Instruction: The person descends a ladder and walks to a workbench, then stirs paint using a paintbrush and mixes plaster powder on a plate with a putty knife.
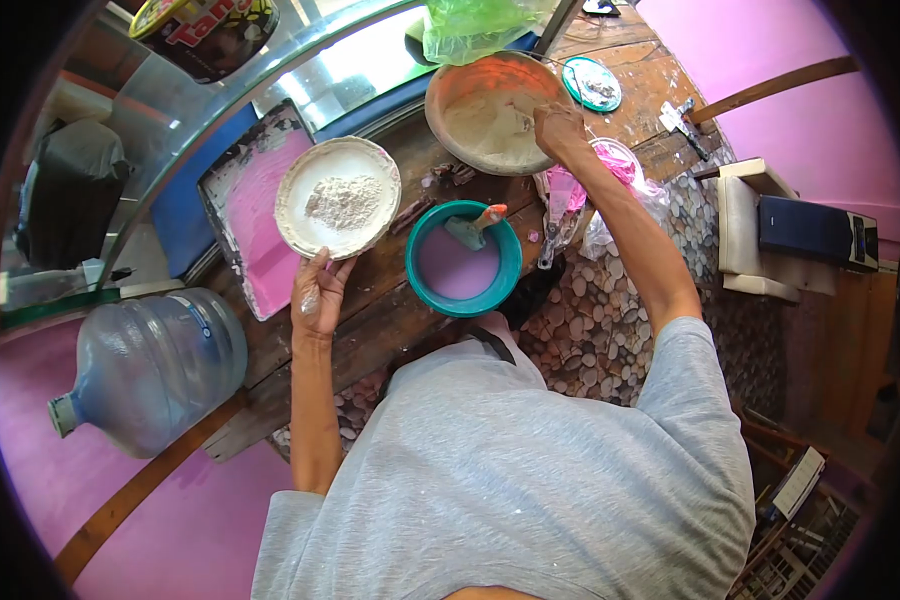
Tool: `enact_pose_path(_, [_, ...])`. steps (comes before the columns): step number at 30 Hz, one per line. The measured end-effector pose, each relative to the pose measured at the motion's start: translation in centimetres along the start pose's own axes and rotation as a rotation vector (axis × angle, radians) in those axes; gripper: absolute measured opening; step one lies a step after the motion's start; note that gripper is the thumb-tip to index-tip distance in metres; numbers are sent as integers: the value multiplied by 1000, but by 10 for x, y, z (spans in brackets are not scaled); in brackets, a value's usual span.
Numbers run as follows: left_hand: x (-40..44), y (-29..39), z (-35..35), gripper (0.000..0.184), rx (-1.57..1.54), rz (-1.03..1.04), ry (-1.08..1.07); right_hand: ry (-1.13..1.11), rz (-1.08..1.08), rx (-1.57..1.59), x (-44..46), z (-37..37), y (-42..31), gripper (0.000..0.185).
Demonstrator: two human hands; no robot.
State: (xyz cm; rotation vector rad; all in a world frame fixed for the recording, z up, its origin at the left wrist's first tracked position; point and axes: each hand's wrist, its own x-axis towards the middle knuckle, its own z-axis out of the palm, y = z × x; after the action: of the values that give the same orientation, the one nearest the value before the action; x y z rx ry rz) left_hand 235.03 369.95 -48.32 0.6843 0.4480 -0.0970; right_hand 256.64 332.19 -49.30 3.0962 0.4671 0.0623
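Observation:
My left hand (317, 300) grips the near rim of a shallow white bowl (370, 158), thumb and fingers around its edge. A heap of whitish powder (345, 203) lies in the bowl. My right hand (560, 132) is closed at the right side of a large basin (500, 75) with an orange inner wall. Pale powder (495, 130) covers the basin's bottom. Whatever the right fingers hold is hidden. Between my arms stands a teal bucket (513, 260) of purplish liquid (457, 270), with a brush-like tool (490, 216) leaning in it, its handle tip orange.
A pink-coated tray (260, 210) lies left of the bowl on the wooden table (370, 280). A large water jug (170, 360) rests on its side at the left. Pink plastic (620, 165) sits under my right forearm. Behind are a green bag (480, 25) and a teal lid (590, 85).

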Motion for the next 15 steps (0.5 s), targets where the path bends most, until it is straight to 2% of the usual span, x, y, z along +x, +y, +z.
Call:
enact_pose_path(4, [2,-2,1,41,-10,8,17,0,-8,82,-2,13,-2,23])
enact_pose_path(6, [4,-4,-2,40,-32,-3,9,-135,84,133,-4,12,-9,22])
enact_pose_path(13, [7,-6,-11,40,-52,-19,4,-181,110,204,-7,25,-17,27])
enact_pose_path(15, [7,-7,-10,41,-54,-6,-5,-275,142,269,-7,16,-22,30])
